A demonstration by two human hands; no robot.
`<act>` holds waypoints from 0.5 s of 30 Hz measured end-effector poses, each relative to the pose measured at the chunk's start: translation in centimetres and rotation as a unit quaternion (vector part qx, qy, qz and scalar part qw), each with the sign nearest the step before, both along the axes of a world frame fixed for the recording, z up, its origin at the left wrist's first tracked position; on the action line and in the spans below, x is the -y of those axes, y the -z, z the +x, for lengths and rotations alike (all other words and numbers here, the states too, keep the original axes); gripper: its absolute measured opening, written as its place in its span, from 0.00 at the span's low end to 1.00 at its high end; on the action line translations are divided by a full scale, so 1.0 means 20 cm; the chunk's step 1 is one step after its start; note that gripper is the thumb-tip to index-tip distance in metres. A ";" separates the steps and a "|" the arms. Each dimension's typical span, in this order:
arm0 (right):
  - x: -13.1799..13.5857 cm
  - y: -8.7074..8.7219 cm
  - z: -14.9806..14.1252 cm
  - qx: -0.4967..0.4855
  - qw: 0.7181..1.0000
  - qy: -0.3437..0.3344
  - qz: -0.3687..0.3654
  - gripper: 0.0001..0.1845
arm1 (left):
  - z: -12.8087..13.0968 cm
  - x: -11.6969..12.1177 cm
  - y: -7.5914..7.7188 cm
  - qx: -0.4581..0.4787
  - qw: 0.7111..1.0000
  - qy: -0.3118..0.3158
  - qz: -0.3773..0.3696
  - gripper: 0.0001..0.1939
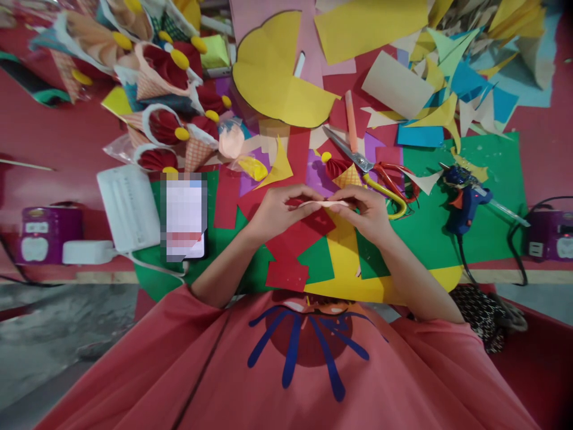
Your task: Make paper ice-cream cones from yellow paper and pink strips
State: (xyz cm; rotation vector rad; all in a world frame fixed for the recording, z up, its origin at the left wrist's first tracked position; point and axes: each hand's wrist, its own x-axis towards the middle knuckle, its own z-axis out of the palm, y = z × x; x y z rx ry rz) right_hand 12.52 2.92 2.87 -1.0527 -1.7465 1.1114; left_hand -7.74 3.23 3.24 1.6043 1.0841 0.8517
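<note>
My left hand [281, 210] and my right hand [364, 210] meet over the middle of the table, both pinched on a thin pale pink paper strip [323, 204] held flat between them. Under the hands lie red [290, 263], green [319, 260] and yellow paper pieces [344, 248]. A finished small red-and-yellow paper cone [341, 170] lies just beyond my right hand. Scissors [358, 158] with red and yellow handles lie to the right of it.
A blue glue gun [463, 200] rests on green paper at the right. A phone [184, 215] and a white power strip [128, 206] sit at the left. Several paper cone flowers [165, 77] are piled at the back left; paper scraps [447, 71] cover the back right.
</note>
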 end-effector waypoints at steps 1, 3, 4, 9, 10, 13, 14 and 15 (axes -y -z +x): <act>0.00 0.00 0.00 0.009 1.000 0.002 0.004 0.10 | 0.00 0.00 0.00 -0.002 1.000 -0.005 -0.015 0.19; 0.01 0.00 0.00 0.030 0.999 0.008 0.017 0.09 | 0.00 0.00 -0.01 0.001 1.000 -0.010 -0.023 0.20; 0.01 0.00 0.00 0.038 0.999 0.012 0.027 0.08 | 0.01 0.00 -0.01 0.006 1.000 -0.012 -0.018 0.20; 0.02 0.01 -0.01 0.043 0.996 0.026 0.079 0.07 | 0.02 0.00 -0.02 0.012 1.000 -0.007 0.016 0.18; 0.02 0.01 -0.01 0.041 0.995 0.025 0.084 0.06 | 0.02 0.00 -0.02 0.009 1.000 -0.001 0.021 0.17; 0.02 0.02 -0.01 0.040 0.997 0.024 0.069 0.08 | 0.01 0.01 -0.01 -0.003 0.999 0.014 0.045 0.18; 0.02 0.02 -0.01 0.040 0.997 0.026 0.053 0.11 | 0.01 0.01 -0.01 -0.007 0.999 0.012 0.047 0.17; 0.02 0.02 0.00 0.041 0.998 0.026 0.035 0.15 | 0.01 0.00 -0.01 -0.010 0.999 0.006 0.045 0.17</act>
